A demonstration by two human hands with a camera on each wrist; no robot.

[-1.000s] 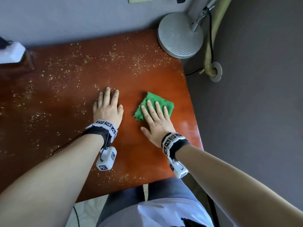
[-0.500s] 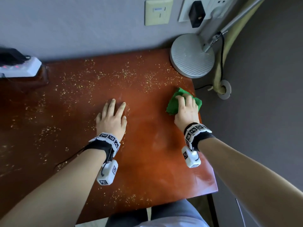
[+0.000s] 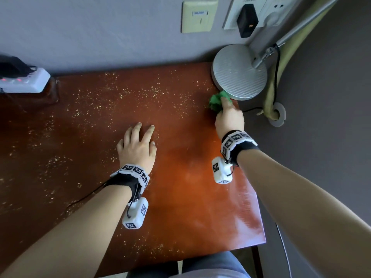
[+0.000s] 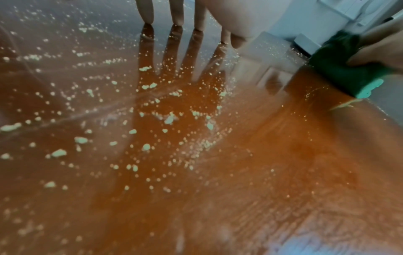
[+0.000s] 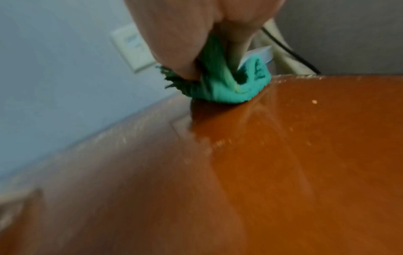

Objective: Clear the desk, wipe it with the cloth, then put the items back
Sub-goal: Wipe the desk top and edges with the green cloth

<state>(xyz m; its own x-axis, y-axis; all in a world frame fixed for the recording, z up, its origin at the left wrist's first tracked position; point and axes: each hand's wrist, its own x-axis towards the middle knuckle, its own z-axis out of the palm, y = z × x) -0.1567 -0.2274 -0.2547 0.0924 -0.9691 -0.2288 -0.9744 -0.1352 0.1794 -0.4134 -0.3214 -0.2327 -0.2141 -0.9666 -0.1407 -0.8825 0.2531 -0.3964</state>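
The green cloth is bunched up at the far right of the red-brown desk, touching the edge of the round lamp base. My right hand grips it and presses it down onto the wood; in the right wrist view the thumb and fingers of that hand pinch the crumpled cloth. My left hand lies flat on the middle of the desk, its straight fingers spread among pale crumbs.
Pale crumbs cover the back and left of the desk; the near right part looks wiped. A white power strip sits at the far left. Wall sockets with a black plug are above the lamp. The desk's right edge drops to the floor.
My right hand has pushed the cloth from the middle of the desk away and to the right, up to the lamp base, and the cloth has bunched up. The left hand has stayed flat.
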